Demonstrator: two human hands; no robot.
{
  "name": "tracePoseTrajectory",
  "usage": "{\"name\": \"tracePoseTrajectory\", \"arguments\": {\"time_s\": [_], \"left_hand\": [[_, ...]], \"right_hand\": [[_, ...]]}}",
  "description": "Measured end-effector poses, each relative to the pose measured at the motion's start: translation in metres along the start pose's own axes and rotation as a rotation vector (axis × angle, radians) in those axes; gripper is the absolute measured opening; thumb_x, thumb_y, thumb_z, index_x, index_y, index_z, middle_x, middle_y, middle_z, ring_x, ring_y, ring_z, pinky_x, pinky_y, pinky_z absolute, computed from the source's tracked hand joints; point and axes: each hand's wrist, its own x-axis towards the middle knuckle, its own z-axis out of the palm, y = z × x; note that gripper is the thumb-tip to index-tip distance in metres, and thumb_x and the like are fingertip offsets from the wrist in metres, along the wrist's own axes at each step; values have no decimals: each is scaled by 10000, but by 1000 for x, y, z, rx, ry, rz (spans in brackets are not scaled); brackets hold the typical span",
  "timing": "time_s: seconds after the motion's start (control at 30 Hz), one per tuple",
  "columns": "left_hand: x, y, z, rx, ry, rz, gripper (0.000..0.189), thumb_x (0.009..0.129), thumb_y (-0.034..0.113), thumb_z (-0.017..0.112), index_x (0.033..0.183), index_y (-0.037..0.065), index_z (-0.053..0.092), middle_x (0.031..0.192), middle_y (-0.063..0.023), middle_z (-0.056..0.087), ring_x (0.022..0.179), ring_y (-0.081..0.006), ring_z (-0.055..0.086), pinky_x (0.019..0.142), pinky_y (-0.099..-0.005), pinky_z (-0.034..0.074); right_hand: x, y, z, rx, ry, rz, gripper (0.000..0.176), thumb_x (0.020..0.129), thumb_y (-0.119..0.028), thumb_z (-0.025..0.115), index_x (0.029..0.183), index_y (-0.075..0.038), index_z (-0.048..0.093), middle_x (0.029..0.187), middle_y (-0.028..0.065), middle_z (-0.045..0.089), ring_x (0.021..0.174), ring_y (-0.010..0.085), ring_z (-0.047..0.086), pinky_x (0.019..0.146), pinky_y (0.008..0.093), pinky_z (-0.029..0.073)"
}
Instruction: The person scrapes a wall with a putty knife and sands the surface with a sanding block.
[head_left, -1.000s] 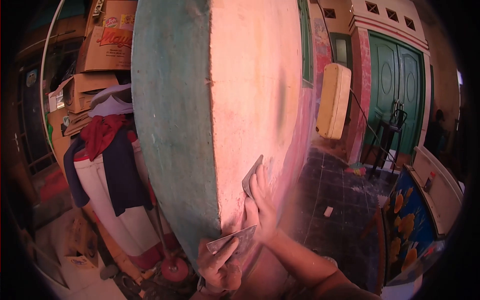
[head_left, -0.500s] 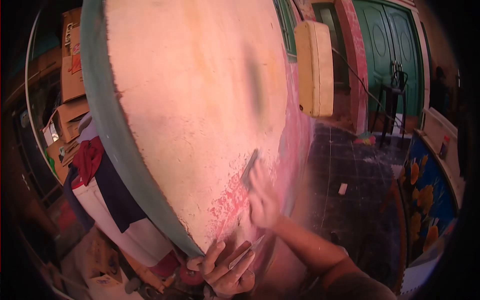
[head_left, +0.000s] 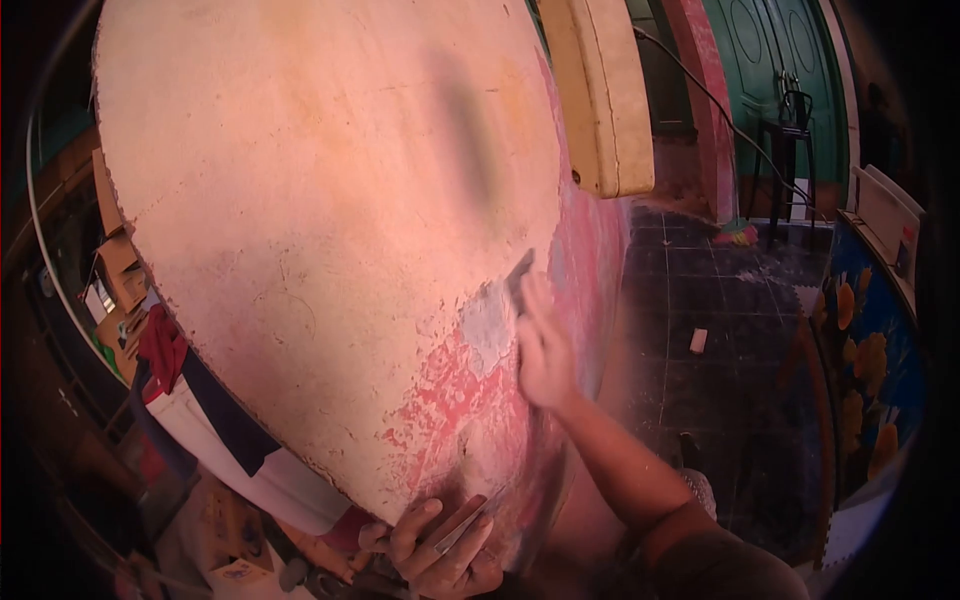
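Note:
My right hand presses a flat, dark putty knife against the wall, its fingers closed around the blade's back. Just left of the blade is a smooth grey patch. Below that patch, flaking paint shows pink through the cream surface. Low in the view, my left hand grips a thin flat scraper with a pale edge, close to the wall's bottom. Part of this scraper is hidden by the fingers.
A yellowed box juts from the wall at upper right, trailing a cable. Dark floor tiles lie to the right, with a black stool near green doors. Cloths and cardboard boxes are at left.
My right hand has moved up the wall with the putty knife, and the grey patch now shows beside it. The left hand still holds its scraper. The camera view has shifted.

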Motion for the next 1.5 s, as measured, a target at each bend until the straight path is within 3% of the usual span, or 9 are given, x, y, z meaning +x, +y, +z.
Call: {"name": "tracePoseTrajectory", "arguments": {"time_s": [0.3,0.6,0.7,0.8,0.9,1.0,1.1,1.2,1.5], "left_hand": [[-6,-1,0,-5,-19,-20,291,1016,230,604,1104,10,772,1055,-172,806,995,-337,760,1012,-482,563],[-4,-2,-2,-2,-43,6,300,1027,258,618,1115,19,777,1090,-162,810,1007,-323,755,987,-472,578],[-2,-1,-2,29,-32,4,304,1028,249,613,1113,8,777,1091,-179,809,1005,-339,754,972,-474,583],[-27,-17,25,100,176,18,319,886,334,580,1071,290,836,989,118,847,1144,-120,654,1209,-462,200],[-29,-11,22,100,153,-44,312,887,333,585,1071,303,835,990,122,845,1098,-99,648,1217,-469,188],[-12,-2,3,-18,-13,-13,301,1022,245,610,1102,16,787,1081,-179,809,1012,-362,746,962,-477,587],[-10,-3,2,-35,10,-14,290,1013,235,615,1097,23,794,1081,-173,808,1010,-383,733,953,-475,592],[-24,-9,25,74,210,-53,312,891,325,583,1077,313,833,993,123,845,1079,-88,648,1209,-472,199],[-34,-19,29,62,230,25,321,894,354,555,1024,295,843,972,105,849,1061,-99,648,1202,-461,212]], "right_hand": [[-19,-73,6,7,-147,-174,518,1128,-119,431,1598,99,441,1720,303,341,1637,430,262,1346,481,173],[-22,-12,7,27,53,126,541,1111,-107,461,1632,36,437,1746,294,297,1649,414,243,1344,474,167],[-20,-69,4,-24,-153,-176,544,1120,-117,444,1621,94,408,1750,288,292,1647,417,243,1346,446,160],[-13,-4,-1,-35,-46,-75,544,1131,-136,447,1621,95,405,1749,285,299,1645,416,249,1342,444,171],[-13,22,-6,48,32,184,540,1133,-151,454,1624,70,419,1747,283,304,1646,416,249,1343,458,165],[-20,-9,1,19,34,161,536,1135,-165,460,1627,46,433,1746,281,308,1646,417,249,1343,471,159],[-20,-67,-2,53,-155,-79,532,1137,-180,466,1629,21,447,1744,279,313,1647,417,249,1344,485,153],[-21,-13,-1,-94,-94,-189,527,1142,-136,435,1621,84,420,1747,279,315,1643,390,275,1335,434,176],[-23,-54,4,-117,-115,-190,541,1160,-214,427,1638,40,418,1756,272,292,1649,371,256,1337,440,171]]}}
